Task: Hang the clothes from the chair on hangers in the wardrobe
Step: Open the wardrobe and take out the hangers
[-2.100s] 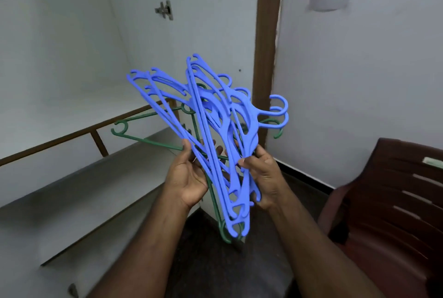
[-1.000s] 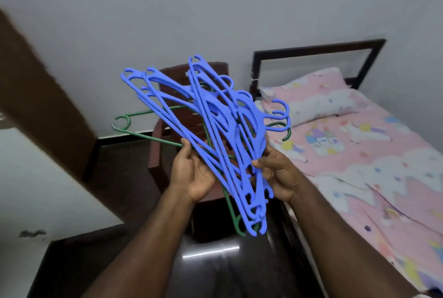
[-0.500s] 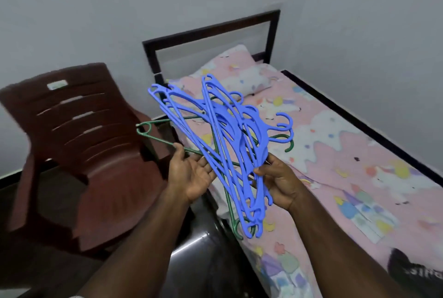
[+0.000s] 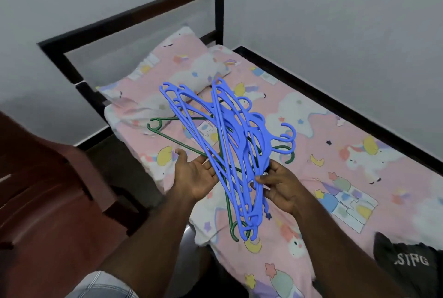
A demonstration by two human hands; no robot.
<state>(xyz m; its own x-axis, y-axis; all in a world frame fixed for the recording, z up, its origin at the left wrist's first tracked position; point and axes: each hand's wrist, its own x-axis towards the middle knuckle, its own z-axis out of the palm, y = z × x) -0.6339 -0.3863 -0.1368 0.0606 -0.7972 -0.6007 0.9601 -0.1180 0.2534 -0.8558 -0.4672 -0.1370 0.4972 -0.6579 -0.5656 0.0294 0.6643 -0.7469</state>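
White letters, partly creased, stand on the dark garment [image 4: 407,266] lying on the bed [image 4: 335,130]; they read roughly "STRG", not clearly legible.

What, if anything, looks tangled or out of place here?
The blue hangers and green hangers are splayed, interlocked, over the bed, held between the left hand and right hand.

A home bedroom: a bed [image 4: 359,115] with unicorn-print sheet [image 4: 323,144] and pillow [image 4: 182,67].
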